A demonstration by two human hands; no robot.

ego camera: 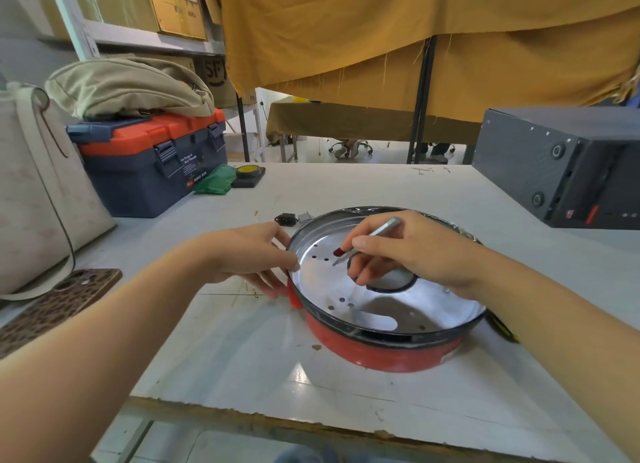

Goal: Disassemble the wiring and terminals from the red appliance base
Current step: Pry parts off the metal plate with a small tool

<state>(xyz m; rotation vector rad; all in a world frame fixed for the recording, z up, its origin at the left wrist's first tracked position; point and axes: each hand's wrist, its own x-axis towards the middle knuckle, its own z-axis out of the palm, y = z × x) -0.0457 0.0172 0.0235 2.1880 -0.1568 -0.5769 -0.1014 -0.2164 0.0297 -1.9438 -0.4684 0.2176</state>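
**Two hands at the red base**

The white counter [242,341] holds everything. Far behind both hands hangs a big yellow cloth [415,40].

Far out past the left hand stands a big pale bag [31,192]. Behind that hand is a blue and orange toolbox [149,165] with a tan bag [128,88] on top. Far out past the right hand sits a dark box [561,165].

The red base [381,352] sits on the counter, between the two hands and under them. It is round, with a dark rim. Inside it is a shiny metal plate [391,307] with small holes, one long slot and one big round hole.

The left hand [249,255] is at the near left edge of the base. Its fingers are curled around the rim, so this grip is holding the base.

The right hand [408,251] is over the plate. Its grip pinches a thin metal tool [374,236] like a pen. The tool tilts down, and its tip is at the plate near some of the small holes. A small red bit [338,252] shows just by the tool, next to the thumb. I cannot tell what it is.

Beside the left arm lies a phone [59,303] in a spotted brown case. Behind the left hand, just past the base, is a small black plug socket [286,218] with a little grey part [304,217] next to it. Farther back, near the toolbox, are a green thing [214,180] and a roll of yellow tape [248,170].
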